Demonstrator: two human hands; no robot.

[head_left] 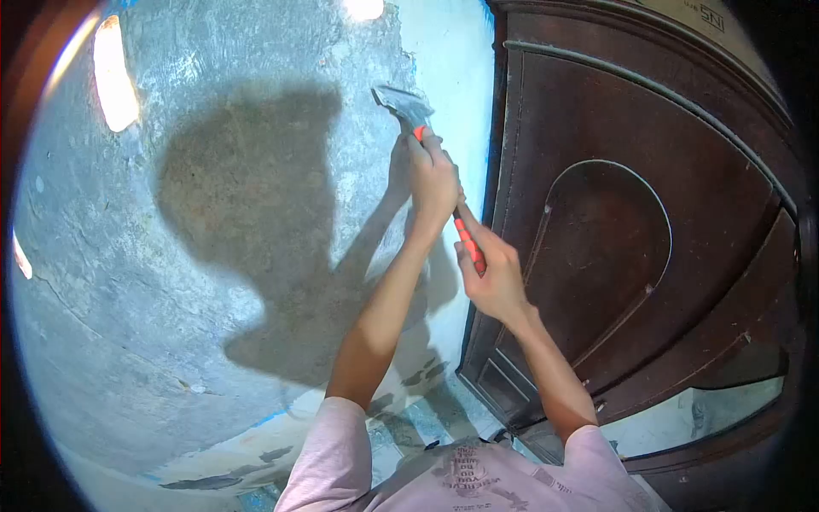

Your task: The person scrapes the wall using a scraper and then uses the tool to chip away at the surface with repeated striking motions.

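Note:
A long-handled scraper (404, 104) with a wide metal blade and an orange-and-black handle is held in both hands. Its blade lies against the wall (281, 51), near the border between rough grey plaster and a smoother white strip (452, 77). My left hand (434, 181) is wrapped round the upper handle, just below the blade. Lower down, my right hand (495, 273) grips the orange end of the handle. Both arms reach up and forward, and their shadow falls on the wall to the left.
A dark brown wooden door (597, 230) with an oval panel stands close at the right, beside the white strip. Bright light patches (115, 72) show on the wall at upper left. Dark flakes (205, 483) lie along the bottom of the wall.

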